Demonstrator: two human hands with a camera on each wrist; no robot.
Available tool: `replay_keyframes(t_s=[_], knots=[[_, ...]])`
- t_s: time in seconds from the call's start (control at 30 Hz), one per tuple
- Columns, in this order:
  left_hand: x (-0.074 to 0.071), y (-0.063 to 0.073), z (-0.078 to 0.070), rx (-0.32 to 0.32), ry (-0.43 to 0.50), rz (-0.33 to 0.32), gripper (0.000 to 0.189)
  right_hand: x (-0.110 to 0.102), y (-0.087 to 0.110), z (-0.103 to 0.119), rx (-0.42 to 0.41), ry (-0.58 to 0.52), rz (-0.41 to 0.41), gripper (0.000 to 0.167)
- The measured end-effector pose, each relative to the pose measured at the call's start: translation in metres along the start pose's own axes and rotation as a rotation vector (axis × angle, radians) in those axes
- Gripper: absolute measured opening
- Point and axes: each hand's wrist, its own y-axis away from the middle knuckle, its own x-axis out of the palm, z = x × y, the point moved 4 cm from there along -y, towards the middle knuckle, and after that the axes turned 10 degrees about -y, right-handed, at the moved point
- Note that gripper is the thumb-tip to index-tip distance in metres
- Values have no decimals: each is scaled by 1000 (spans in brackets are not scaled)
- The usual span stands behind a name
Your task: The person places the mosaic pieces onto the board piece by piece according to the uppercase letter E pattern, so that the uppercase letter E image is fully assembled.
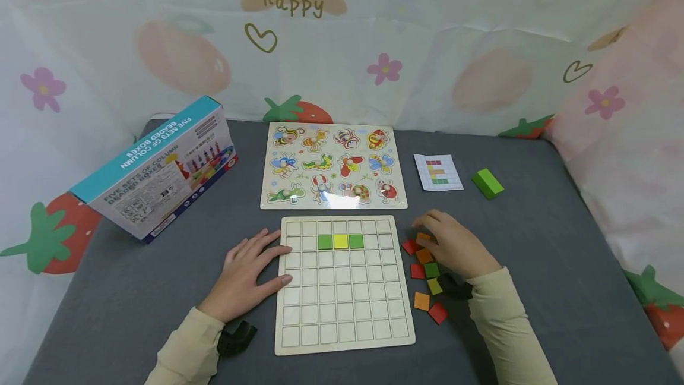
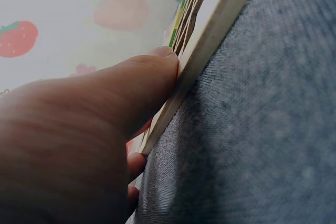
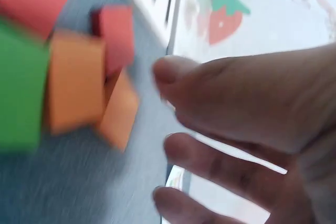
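Observation:
A pale wooden grid board [image 1: 345, 315] lies in the middle of the table. In one of its upper rows sit a green square [image 1: 325, 242], a yellow square [image 1: 340, 242] and another green square [image 1: 355, 242], side by side. My left hand [image 1: 240, 281] rests at the board's left edge, its thumb [image 2: 149, 74] touching the rim. Beyond the right edge lie several loose coloured blocks, among them an orange block [image 3: 77, 81], a red block [image 3: 116, 38] and a green block [image 3: 20, 85]. Over the far end of these blocks is my right hand [image 1: 456, 245], fingers apart and holding nothing.
Behind the grid board lies an insect picture board [image 1: 333, 162]. A small pattern card [image 1: 438, 172] and a green block stack [image 1: 487, 183] are at the back right. A large cardboard box [image 1: 160, 171] stands at the left. Dark cloth [image 1: 540, 212] covers the table.

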Motion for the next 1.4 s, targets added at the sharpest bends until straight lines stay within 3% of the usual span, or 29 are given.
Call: replay_keyframes(t_s=[0.2,0.77,1.1,1.4], knots=[[-1,0,-1,-1,-1,1,53,1,9,-18,49,3,20,26],[3,1,1,0,2,-5,53,8,7,-30,55,-43,15,24],[2,1,1,6,1,-12,53,4,4,-20,28,-15,-17,26],[0,0,0,9,5,-16,53,11,-7,13,-58,11,-13,25]])
